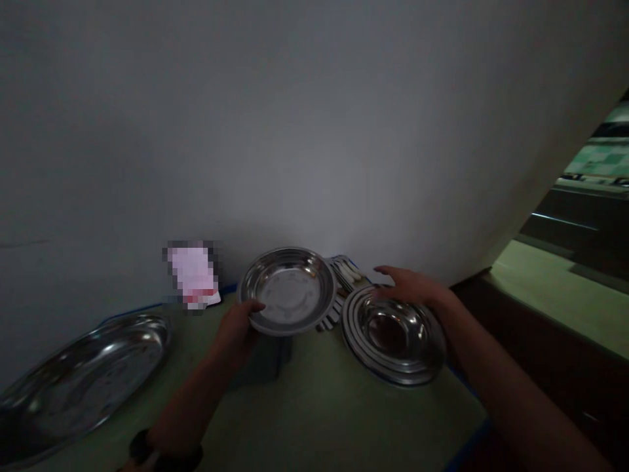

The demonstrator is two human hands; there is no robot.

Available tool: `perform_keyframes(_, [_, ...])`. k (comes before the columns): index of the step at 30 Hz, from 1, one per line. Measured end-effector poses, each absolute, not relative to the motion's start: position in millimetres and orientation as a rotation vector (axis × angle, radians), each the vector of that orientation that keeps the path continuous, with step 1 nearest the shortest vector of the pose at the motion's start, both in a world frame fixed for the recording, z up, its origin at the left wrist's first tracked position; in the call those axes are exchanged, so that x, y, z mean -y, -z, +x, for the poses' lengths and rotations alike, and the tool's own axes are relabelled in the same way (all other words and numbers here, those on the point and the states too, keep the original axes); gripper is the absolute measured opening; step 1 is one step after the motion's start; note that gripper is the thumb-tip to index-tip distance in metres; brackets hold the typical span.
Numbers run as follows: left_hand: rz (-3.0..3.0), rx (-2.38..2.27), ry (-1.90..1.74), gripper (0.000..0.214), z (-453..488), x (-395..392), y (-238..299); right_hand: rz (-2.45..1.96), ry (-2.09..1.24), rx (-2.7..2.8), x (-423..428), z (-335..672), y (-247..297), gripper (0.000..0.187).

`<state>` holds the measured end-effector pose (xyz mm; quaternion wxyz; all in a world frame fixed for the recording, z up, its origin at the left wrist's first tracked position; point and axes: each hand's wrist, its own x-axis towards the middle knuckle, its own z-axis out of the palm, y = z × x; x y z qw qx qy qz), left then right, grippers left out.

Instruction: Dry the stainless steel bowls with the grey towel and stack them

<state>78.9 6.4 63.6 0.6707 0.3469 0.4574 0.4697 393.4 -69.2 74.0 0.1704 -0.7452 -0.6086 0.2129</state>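
My left hand (242, 328) grips the near left rim of a round, shallow steel dish (289, 298), thumb over the edge and fingers underneath. The dish is raised a little above the table. To its right, a stack of steel plates (358, 334) lies with a shiny steel bowl (417, 331) on top. My right hand (407, 285) is at the far edge of this stack, its fingers stretched and apart, apparently holding nothing. Behind, between dish and stack, white-handled cutlery (346, 269) lies partly hidden.
A large oval steel tray (105, 373) rests on the left of the pale green table (334, 419). A blurred-out pink and white item (195, 272) leans against the grey wall (304, 131). Beneath the dish is a dark flat object (258, 367). The floor (565, 288) shows at right.
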Motion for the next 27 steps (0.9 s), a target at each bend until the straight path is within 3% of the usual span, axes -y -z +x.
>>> perform_keyframes(6, [0.871, -1.111, -1.015, 0.022, 82.2, -6.4, -63.2, -2.113, -0.939, 1.829, 78.4, 433.8, -49.4, 0.045])
perform_keyframes(13, [1.016, -1.015, -0.911, 0.049, 79.4, -3.8, -62.5, -1.882, -1.115, 1.833, 90.2, 427.6, -59.5, 0.046])
perform_keyframes(19, [0.978, -1.005, -0.832, 0.049, 80.3, -5.4, -62.2, -1.636, -1.244, 1.713, 86.8, 424.2, -58.0, 0.05])
perform_keyframes(23, [0.967, -0.924, -0.76, 0.046, 84.0, -5.5, -55.9, -1.463, -1.201, 1.614, 70.3, 394.9, -70.8, 0.052])
perform_keyframes(27, [0.97, -0.969, -0.761, 0.043, 81.3, -5.6, -50.4, -1.481, -1.042, 1.747, 47.6, 358.7, -87.3, 0.041])
